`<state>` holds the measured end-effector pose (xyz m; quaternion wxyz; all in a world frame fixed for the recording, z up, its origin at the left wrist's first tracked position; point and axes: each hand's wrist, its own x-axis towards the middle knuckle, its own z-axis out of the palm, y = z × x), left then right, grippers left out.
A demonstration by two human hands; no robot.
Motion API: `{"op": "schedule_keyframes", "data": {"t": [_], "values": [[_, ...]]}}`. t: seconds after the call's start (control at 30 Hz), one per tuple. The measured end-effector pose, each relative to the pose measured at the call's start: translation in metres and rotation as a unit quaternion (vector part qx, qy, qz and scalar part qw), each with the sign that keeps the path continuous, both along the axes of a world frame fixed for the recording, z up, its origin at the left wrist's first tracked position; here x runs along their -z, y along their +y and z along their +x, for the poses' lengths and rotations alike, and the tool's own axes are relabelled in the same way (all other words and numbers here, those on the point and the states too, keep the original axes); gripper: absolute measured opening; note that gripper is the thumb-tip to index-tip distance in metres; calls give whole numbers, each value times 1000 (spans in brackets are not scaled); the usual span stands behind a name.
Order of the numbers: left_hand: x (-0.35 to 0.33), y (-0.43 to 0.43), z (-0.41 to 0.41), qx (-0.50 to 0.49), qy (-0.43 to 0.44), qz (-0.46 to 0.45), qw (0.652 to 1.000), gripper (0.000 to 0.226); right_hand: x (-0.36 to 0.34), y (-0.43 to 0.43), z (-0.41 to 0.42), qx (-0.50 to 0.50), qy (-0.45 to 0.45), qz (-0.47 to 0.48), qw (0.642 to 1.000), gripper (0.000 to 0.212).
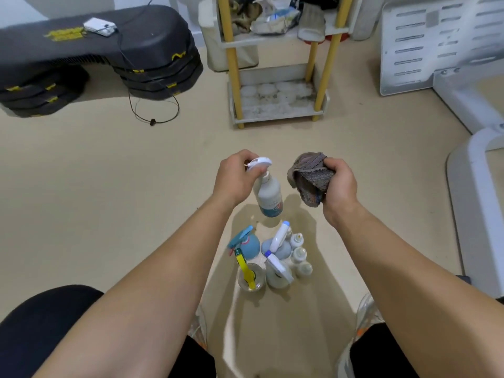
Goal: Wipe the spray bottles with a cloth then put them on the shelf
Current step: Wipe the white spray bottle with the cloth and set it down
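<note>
Gripping a white spray bottle (268,192) by its trigger head, the left hand (234,177) holds it in the air above the floor (109,186), while the right hand (338,186) clutches a bunched brown cloth (308,177) just beside it. More bottles (268,257) stand clustered below; the shelf (275,105) stands well beyond.

A lived-in room of a home, seemingly a storage or utility corner. A plain, smooth beige floor (109,173) fills the view. At its far left edge sits a stack of black plastic exercise step platforms with yellow markings (95,50). At the far middle stands a small white shelf rack with yellow posts (272,105), its upper tier heaped with rags and crumpled packets (272,17). Small household spray bottles (278,274) cluster on the floor's near middle.
</note>
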<state>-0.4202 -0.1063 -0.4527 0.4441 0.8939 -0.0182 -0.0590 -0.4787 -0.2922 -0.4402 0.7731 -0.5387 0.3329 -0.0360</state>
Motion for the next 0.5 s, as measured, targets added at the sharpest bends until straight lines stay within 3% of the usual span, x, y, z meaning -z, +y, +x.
{"op": "schedule_keyframes", "data": {"t": [0.13,0.27,0.4,0.5], "values": [[-64,5,5,0,-55,-43,998,9,-69,20,8,-90,-97,-40,990,25],[-121,5,5,6,-113,-95,989,5,-119,39,14,-251,-203,-149,935,41],[-154,8,0,5,-155,-125,980,1,-143,37,21,-334,-261,-394,816,53],[-160,7,-5,9,-160,-130,978,4,-151,23,25,-346,-314,-507,724,54]]}}
